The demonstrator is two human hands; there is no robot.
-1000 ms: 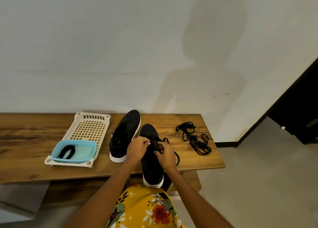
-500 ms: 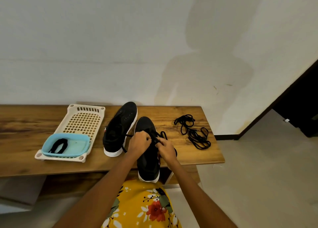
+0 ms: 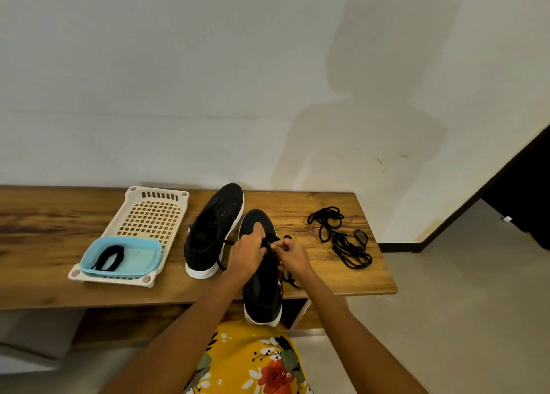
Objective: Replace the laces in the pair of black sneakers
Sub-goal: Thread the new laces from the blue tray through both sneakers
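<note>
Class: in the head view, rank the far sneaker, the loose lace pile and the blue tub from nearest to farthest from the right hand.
From the right hand:
1. Loose lace pile, to its right.
2. Far sneaker, to its left, past the left hand.
3. Blue tub, far left, in the basket.

A plain white wall [image 3: 148, 81] carried a soft shadow [image 3: 384, 102] behind a wooden bench [image 3: 44, 230], while a pale tiled floor [image 3: 461, 319] ran toward a dark doorway [image 3: 523, 203] with black skirting [image 3: 398, 247].
</note>
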